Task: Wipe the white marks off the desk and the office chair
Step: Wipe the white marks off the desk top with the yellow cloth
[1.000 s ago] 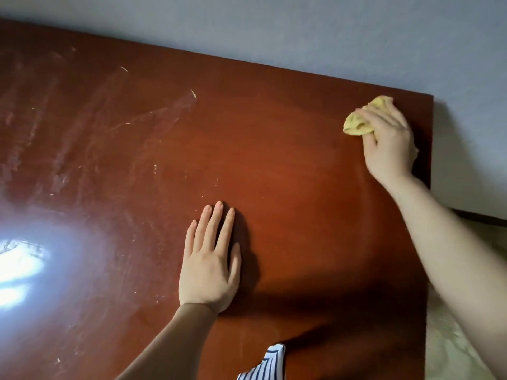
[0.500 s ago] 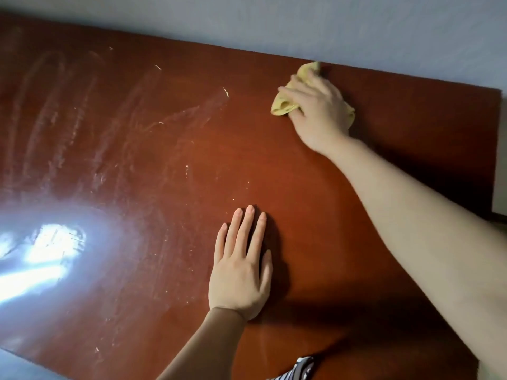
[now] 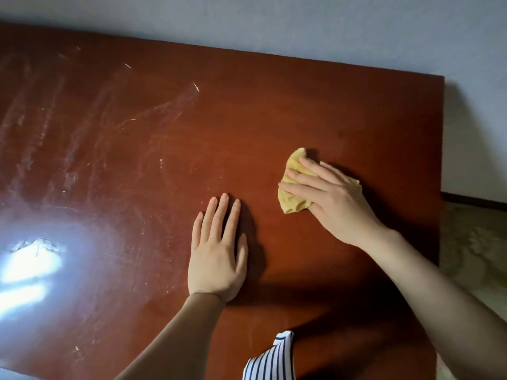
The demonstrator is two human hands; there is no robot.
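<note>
A reddish-brown wooden desk (image 3: 274, 111) fills the view. White smears and streaks (image 3: 82, 149) cover its left half, and small white flecks (image 3: 196, 86) lie near the middle. My right hand (image 3: 334, 198) presses a crumpled yellow cloth (image 3: 293, 198) onto the desk right of centre, fingers stretched over it. My left hand (image 3: 216, 253) rests flat on the desk with straight fingers, just left of the cloth and apart from it. The office chair is not in view.
A grey wall (image 3: 301, 28) runs along the desk's far edge. The desk's right edge drops to a patterned floor (image 3: 472, 248). A bright light reflection (image 3: 27, 270) glares on the desk's left. A striped garment (image 3: 271, 360) hangs at the bottom.
My right hand has drawn the cloth from the far edge of the desk back toward me, ending beside my left hand. The left hand has stayed flat in place.
</note>
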